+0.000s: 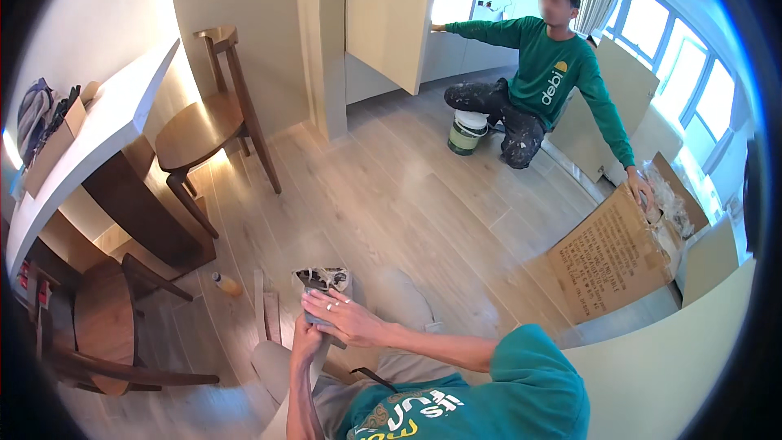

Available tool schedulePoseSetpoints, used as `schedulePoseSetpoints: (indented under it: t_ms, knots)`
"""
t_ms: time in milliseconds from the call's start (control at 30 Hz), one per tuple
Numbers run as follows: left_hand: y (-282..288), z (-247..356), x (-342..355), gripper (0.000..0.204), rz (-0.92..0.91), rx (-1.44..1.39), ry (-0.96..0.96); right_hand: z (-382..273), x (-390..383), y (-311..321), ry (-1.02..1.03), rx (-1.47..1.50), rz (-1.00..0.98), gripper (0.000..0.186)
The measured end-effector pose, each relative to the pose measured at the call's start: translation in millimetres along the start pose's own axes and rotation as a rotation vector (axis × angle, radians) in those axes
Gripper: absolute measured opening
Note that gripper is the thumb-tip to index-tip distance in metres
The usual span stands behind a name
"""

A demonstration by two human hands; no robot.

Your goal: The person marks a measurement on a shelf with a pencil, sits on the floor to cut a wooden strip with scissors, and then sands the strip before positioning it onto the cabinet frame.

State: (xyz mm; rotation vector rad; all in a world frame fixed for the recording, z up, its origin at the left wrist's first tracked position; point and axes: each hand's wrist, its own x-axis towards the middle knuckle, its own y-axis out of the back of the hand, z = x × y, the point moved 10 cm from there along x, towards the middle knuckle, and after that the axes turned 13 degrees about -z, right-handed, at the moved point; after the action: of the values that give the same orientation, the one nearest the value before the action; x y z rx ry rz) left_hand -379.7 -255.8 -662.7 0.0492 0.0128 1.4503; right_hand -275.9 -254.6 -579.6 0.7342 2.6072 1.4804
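At the bottom centre my left hand (pixel 308 334) is wrapped around a grey object (pixel 311 314), partly hidden under my fingers. My right hand (pixel 350 318) lies over the same object, fingers bent across it. Just beyond my fingertips is a dark, pale-rimmed fitting (pixel 322 279), too small to make out. A long pale piece runs down beneath my hands toward my lap. Thin wooden strips (pixel 266 305) lie on the floor to my left, with a small bottle of amber liquid (pixel 228 283) beside them.
Wooden chairs (pixel 199 138) flank a white-topped table (pixel 142 73) at left, holding a box of cloths. A person in green (pixel 546 90) kneels by an open cabinet door (pixel 391 16) and a bucket (pixel 467 134), one hand on a cardboard carton (pixel 603 253) at right. Panels lean behind them.
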Motion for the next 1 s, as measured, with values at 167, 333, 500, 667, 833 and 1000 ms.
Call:
schedulePoseSetpoints:
  t_ms: [167, 333, 500, 667, 833, 1000]
  knots:
    - [0.7, 37.2, 11.1, 0.026, -0.053, -0.108, -0.046, -11.8, -12.8, 20.1, 0.01, 0.018, -0.001, 0.055]
    - [-2.4, 35.9, 12.4, 0.029, -0.047, -0.138, -0.091, -22.7, -7.2, 49.1, 0.045, 0.084, 0.065, 0.055]
    - [-14.4, 68.6, 31.0, 0.028, -0.094, -0.068, -0.073, -14.2, -25.9, 57.5, 0.007, 0.062, 0.107, 0.055]
    - [-24.4, 81.8, 41.8, 0.016, -0.101, -0.063, -0.114, -17.0, -30.9, 76.6, 0.011, 0.056, 0.195, 0.053]
    - [-50.9, 124.0, 49.3, 0.017, -0.286, 0.094, 0.001, 21.6, -55.5, 108.0, -0.114, 0.251, 0.23, 0.042]
    - [-74.0, 125.9, 69.6, 0.018, -0.401, 0.108, -0.07, 149.2, -104.5, 285.5, -0.217, 0.645, 1.058, 0.053]
